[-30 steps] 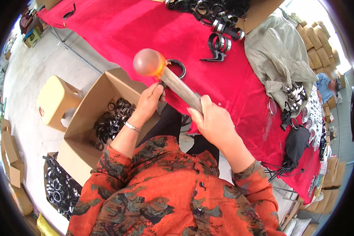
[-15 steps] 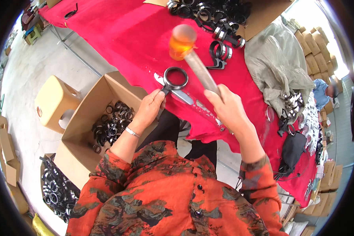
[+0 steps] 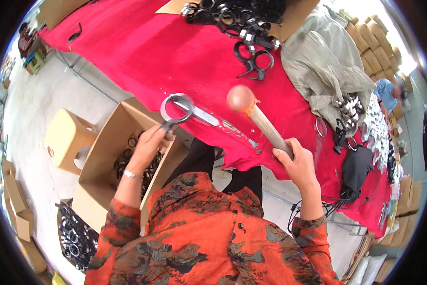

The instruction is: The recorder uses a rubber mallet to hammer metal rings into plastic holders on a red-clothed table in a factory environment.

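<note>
Between the fingers of my left hand (image 3: 149, 145) is the dark handle of a ring-shaped part (image 3: 177, 108) with a silvery band. It is held up by the table's near edge, over the end of a flat metal bar (image 3: 199, 115) lying on the red cloth. My right hand (image 3: 296, 161) grips the wooden handle of a mallet (image 3: 265, 124), its rounded head raised toward the middle of the table. Two similar ring parts (image 3: 263, 60) lie on the cloth beyond the mallet.
An open cardboard box (image 3: 97, 166) with many ring parts stands left of my legs, beside a yellow stool (image 3: 64, 137). More rings (image 3: 227, 16) heap at the table's far side. A grey sheet (image 3: 318, 71) and black pouch (image 3: 357, 171) lie right. Another person (image 3: 388, 92) is far right.
My left hand has moved left with the ring part, which has lifted off the metal bar. My right hand and the mallet have shifted right and toward me.
</note>
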`<state>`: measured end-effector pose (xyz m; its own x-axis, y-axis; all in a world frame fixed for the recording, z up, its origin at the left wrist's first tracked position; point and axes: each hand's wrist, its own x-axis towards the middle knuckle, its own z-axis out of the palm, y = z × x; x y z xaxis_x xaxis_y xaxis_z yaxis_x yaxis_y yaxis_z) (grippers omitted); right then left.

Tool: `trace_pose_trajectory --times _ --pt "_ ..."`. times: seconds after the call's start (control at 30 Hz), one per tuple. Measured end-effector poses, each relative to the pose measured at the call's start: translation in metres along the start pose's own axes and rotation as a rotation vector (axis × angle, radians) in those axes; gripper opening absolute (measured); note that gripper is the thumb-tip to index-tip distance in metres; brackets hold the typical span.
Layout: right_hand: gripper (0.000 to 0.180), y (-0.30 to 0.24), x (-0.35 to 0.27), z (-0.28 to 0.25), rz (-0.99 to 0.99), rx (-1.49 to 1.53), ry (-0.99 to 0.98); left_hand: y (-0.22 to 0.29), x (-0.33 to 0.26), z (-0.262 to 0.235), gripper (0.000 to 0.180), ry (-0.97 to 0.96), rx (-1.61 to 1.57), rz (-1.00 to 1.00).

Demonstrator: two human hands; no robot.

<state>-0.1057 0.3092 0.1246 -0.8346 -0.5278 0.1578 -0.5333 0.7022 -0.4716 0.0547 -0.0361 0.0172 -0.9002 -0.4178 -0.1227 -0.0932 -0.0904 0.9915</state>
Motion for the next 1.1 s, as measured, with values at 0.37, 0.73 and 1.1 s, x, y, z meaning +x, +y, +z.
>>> trace_pose_trajectory --times 0.37,0.73,1.1 --pt "0.04 0.066 -0.028 0.019 -0.117 -0.438 0.508 0.078 0.039 0.027 0.019 0.213 0.767 0.412" --pt "0.039 0.06 -0.026 0.018 -0.126 -0.42 0.492 0.078 0.223 0.184 0.022 0.09 1.167 0.699" --pt "0.036 0.05 -0.023 -0.006 -0.119 -0.375 0.218 0.07 0.041 0.079 0.008 -0.255 -0.016 -0.117"
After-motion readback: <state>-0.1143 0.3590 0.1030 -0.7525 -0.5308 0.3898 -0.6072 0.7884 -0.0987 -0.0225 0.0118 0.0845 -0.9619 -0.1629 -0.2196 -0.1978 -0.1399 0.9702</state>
